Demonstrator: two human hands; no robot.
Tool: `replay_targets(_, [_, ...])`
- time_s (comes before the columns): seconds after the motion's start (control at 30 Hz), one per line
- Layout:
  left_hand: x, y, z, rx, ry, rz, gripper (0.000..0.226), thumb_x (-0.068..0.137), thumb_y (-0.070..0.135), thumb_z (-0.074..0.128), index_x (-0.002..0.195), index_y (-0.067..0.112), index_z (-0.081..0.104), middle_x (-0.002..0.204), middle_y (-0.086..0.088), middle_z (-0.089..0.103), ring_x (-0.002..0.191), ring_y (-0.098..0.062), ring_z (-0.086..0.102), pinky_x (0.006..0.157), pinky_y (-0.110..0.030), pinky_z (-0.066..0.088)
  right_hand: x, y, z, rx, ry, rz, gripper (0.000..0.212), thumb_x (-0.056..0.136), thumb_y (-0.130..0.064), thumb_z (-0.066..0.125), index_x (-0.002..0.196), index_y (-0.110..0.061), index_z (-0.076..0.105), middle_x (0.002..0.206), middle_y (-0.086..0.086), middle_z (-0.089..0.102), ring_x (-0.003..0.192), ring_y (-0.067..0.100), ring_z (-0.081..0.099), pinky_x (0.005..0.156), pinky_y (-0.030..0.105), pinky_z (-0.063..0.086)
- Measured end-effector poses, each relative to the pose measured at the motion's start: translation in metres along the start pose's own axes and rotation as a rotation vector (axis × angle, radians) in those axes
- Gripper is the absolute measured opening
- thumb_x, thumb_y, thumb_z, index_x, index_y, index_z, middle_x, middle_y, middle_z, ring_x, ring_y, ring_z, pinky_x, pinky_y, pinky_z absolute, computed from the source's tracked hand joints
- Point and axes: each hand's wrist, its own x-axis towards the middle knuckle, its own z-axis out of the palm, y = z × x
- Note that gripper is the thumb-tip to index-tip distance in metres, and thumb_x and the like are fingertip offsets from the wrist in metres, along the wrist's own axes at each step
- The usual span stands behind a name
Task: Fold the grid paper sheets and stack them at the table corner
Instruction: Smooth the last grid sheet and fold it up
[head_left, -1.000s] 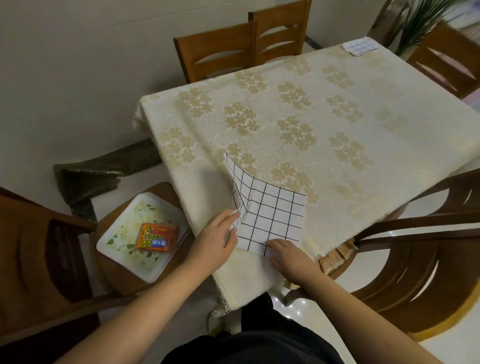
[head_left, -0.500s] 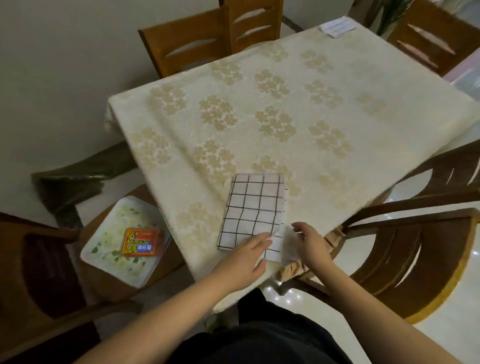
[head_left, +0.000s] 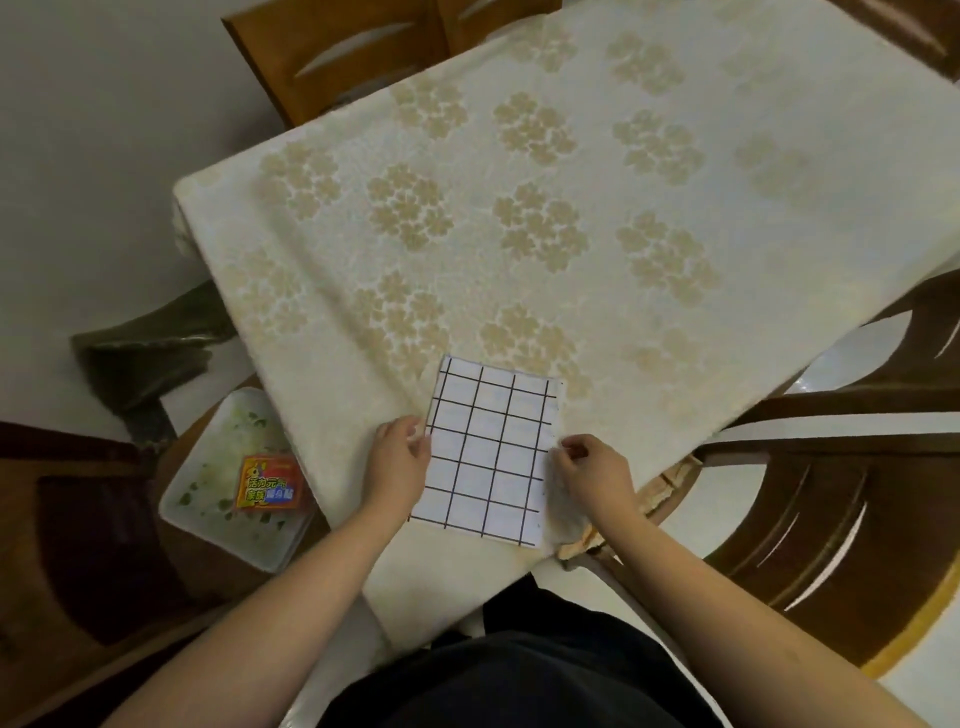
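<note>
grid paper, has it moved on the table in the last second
Yes. The grid paper was half lifted with its far part standing up; now it lies flat and folded, and has shifted toward the near table corner, with a hand at each side edge.

Matt paper on woven cloth, amid varnished wood.
The grid paper sheet (head_left: 488, 457) looks smooth and matt; the tablecloth (head_left: 519, 218) is textured cream fabric with a slight sheen; the chairs (head_left: 831, 499) are glossy wood; the tray (head_left: 208, 499) looks plastic.
</note>
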Motion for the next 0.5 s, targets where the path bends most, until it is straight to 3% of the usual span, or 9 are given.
replay_targets(0.1, [0.018, -0.006, 0.000, 0.056, 0.004, -0.140, 0.031, 0.089, 0.013, 0.065, 0.119, 0.007, 0.061, 0.119, -0.019, 0.051, 0.088, -0.030, 0.061, 0.090, -0.032, 0.048, 0.005, -0.002, 0.003, 0.068, -0.002, 0.061, 0.035, 0.086, -0.041, 0.068, 0.111, -0.016, 0.066, 0.093, -0.006, 0.066, 0.086, 0.012, 0.060, 0.076, 0.024, 0.045])
replay_targets(0.27, [0.032, 0.008, -0.001, 0.095, -0.081, -0.274, 0.020, 0.087, 0.021, 0.069, 0.103, 0.010, 0.069, 0.123, -0.018, 0.046, 0.095, -0.034, 0.061, 0.091, -0.031, 0.047, 0.014, -0.004, 0.009, 0.130, -0.048, 0.148, 0.040, 0.081, -0.036, 0.073, 0.110, -0.009, 0.067, 0.096, 0.004, 0.070, 0.089, 0.023, 0.066, 0.084, 0.040, 0.055])
replay_targets(0.37, [0.035, 0.009, -0.002, 0.077, -0.122, -0.308, 0.014, 0.083, 0.021, 0.072, 0.096, 0.014, 0.072, 0.124, -0.015, 0.049, 0.091, -0.031, 0.063, 0.086, -0.032, 0.053, 0.018, -0.010, 0.009, 0.164, -0.087, 0.177, 0.031, 0.080, -0.029, 0.074, 0.091, -0.001, 0.071, 0.081, 0.014, 0.070, 0.073, 0.025, 0.064, 0.070, 0.037, 0.053])
replay_targets(0.43, [0.035, 0.009, -0.003, 0.029, -0.120, -0.318, 0.013, 0.082, 0.019, 0.074, 0.093, 0.014, 0.072, 0.120, -0.013, 0.053, 0.088, -0.028, 0.063, 0.082, -0.031, 0.054, 0.020, -0.011, 0.008, 0.219, -0.128, 0.204, 0.025, 0.079, -0.026, 0.075, 0.074, -0.003, 0.068, 0.070, 0.011, 0.063, 0.064, 0.022, 0.056, 0.059, 0.032, 0.045])
replay_targets(0.5, [0.034, 0.010, -0.006, -0.057, -0.153, -0.309, 0.016, 0.084, 0.015, 0.071, 0.099, 0.010, 0.069, 0.109, -0.009, 0.061, 0.088, -0.022, 0.061, 0.078, -0.027, 0.050, 0.021, -0.009, 0.006, 0.262, -0.155, 0.220, 0.022, 0.080, -0.024, 0.075, 0.070, -0.006, 0.065, 0.068, 0.008, 0.060, 0.061, 0.019, 0.052, 0.057, 0.028, 0.040])
